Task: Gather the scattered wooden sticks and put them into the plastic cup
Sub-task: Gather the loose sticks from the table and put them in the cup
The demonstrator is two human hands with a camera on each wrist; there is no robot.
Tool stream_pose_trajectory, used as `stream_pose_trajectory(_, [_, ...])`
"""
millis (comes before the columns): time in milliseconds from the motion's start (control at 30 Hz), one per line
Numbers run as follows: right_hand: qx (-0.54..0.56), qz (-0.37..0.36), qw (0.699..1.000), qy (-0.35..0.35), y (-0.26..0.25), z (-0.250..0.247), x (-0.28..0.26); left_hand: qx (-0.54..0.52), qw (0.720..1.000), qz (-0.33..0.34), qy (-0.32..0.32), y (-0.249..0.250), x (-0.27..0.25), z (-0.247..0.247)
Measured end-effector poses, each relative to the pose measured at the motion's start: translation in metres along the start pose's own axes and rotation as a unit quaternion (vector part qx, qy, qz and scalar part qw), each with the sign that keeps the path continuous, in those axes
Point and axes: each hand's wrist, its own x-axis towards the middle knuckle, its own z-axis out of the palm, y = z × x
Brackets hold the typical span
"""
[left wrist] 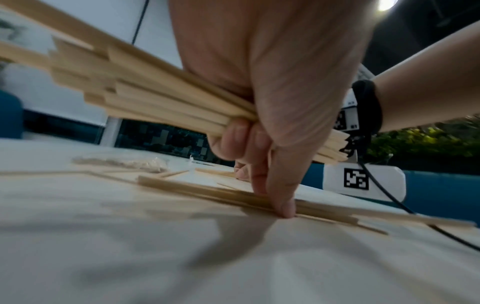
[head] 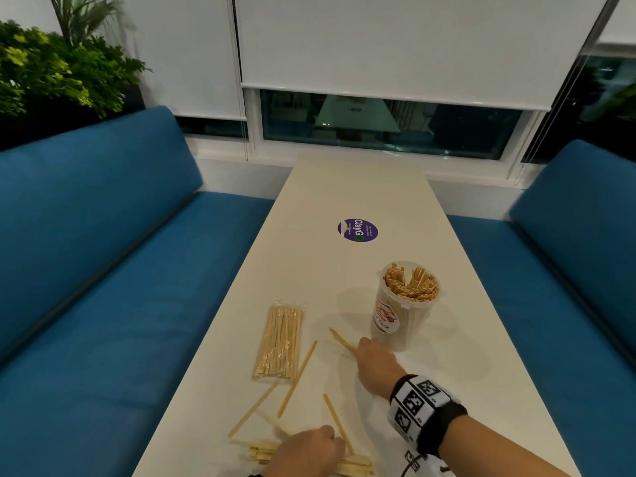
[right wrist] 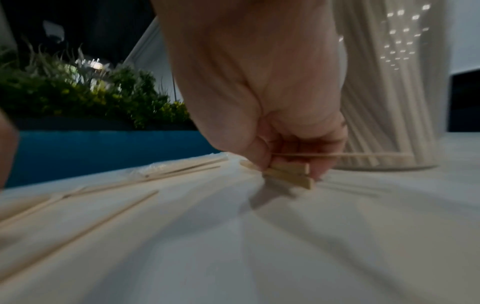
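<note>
Pale wooden sticks (head: 297, 378) lie scattered on the white table (head: 354, 191). The clear plastic cup (head: 402, 306), packed with sticks, stands right of centre. My left hand (head: 306, 452) at the near edge grips a thick bundle of sticks (left wrist: 155, 96), and one extended finger presses on loose sticks (left wrist: 233, 195) on the table. My right hand (head: 373, 363), just in front of the cup (right wrist: 389, 82), pinches a few sticks (right wrist: 288, 172) low over the table; one stick (head: 340, 339) pokes out to its far left.
A sealed clear packet of sticks (head: 278, 342) lies left of the cup. A purple round sticker (head: 358, 230) sits further up the table. Blue bench seats (head: 120, 270) flank both sides, with plants (head: 51, 70) at the far left.
</note>
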Motion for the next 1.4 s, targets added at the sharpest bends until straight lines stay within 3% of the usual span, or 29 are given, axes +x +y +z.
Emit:
stream_pose_trajectory(333, [0.132, -0.075, 0.983, -0.1, 0.009, -0.002, -0.028, 0.003, 1.0, -0.008, -0.03, 0.001, -0.005, 0.021])
stream_pose_trajectory(567, [0.195, -0.092, 0.969, -0.122, 0.022, 0.008, -0.052, -0.085, 0.991, -0.085, -0.053, -0.01, -0.035, 0.013])
stream_pose_trajectory(700, [0.199, -0.108, 0.967, -0.12, 0.026, 0.015, -0.068, -0.216, 0.967, -0.093, 0.098, -0.03, -0.063, 0.002])
stream_pose_trajectory(833, [0.154, -0.155, 0.971, -0.099, 0.015, 0.027, -0.081, -0.335, 0.906, -0.13, 0.223, -0.052, -0.072, -0.002])
stream_pose_trajectory(900, [0.135, -0.157, 0.975, -0.075, 0.013, 0.031, -0.085, -0.383, 0.87, -0.182, 0.252, -0.063, -0.066, -0.003])
stream_pose_trajectory(1000, [0.095, -0.166, 0.98, -0.05, 0.01, 0.035, -0.091, -0.391, 0.853, -0.245, 0.244, -0.078, -0.055, -0.001])
stream_pose_trajectory(1267, [0.021, -0.237, 0.971, 0.006, -0.018, 0.018, -0.083, -0.284, 0.876, -0.335, 0.2, -0.086, -0.024, -0.004])
stream_pose_trajectory(1400, [-0.019, -0.29, 0.957, 0.015, -0.04, 0.012, -0.066, -0.26, 0.886, -0.346, 0.166, -0.085, -0.021, -0.008])
